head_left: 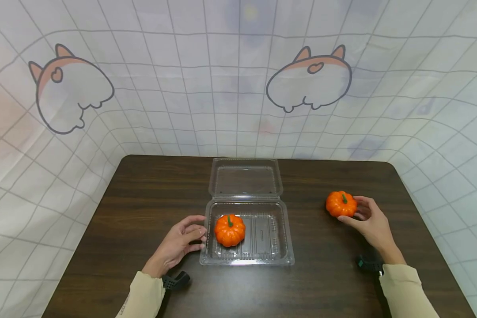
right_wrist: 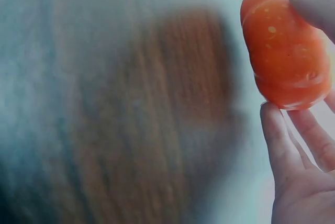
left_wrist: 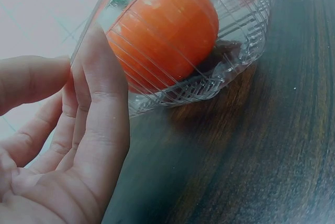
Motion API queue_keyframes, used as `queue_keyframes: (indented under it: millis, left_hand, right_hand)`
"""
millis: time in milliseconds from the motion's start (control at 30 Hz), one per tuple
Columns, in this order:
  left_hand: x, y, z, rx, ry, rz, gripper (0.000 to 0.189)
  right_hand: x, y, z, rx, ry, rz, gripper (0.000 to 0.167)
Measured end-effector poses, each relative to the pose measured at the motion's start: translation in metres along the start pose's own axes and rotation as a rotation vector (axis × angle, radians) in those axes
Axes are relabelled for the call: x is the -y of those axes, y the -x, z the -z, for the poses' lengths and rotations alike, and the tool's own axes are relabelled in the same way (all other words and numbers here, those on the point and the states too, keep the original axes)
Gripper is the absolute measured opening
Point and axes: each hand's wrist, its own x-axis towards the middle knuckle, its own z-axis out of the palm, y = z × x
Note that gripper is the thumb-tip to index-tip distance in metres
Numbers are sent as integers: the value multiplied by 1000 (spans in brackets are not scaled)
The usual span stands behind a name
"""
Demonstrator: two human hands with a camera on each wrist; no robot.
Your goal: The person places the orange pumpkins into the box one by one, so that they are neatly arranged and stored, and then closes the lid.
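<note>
Left hand (head_left: 179, 240): pinches the clear plastic container's (head_left: 258, 261) left rim; thumb contact shows only in the left wrist view.
Round orange pumpkin, green-stemmed (head_left: 229, 236): inside, left.
Right hand (head_left: 375, 225): holds a second orange pumpkin (head_left: 339, 205), far right; its yellow-speckled side shows only at the right wrist.
</note>
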Motion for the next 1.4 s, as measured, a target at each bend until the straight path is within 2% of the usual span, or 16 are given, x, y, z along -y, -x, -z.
queue_keyframes:
  millis: [167, 533, 1033, 1400]
  left_hand:
    - [0, 1, 0, 17, 7, -8, 54]
    - [1, 2, 0, -11, 6, 2, 53]
    - [1, 2, -2, -12, -7, -4, 53]
    - [1, 2, 0, -14, 3, 5, 55]
  right_hand:
    - [4, 0, 3, -5, 2, -7, 79]
    - [25, -1, 6, 14, -14, 33, 77]
    - [62, -1, -3, 48, -102, 175, 74]
    - [84, -1, -13, 107, -182, 259, 74]
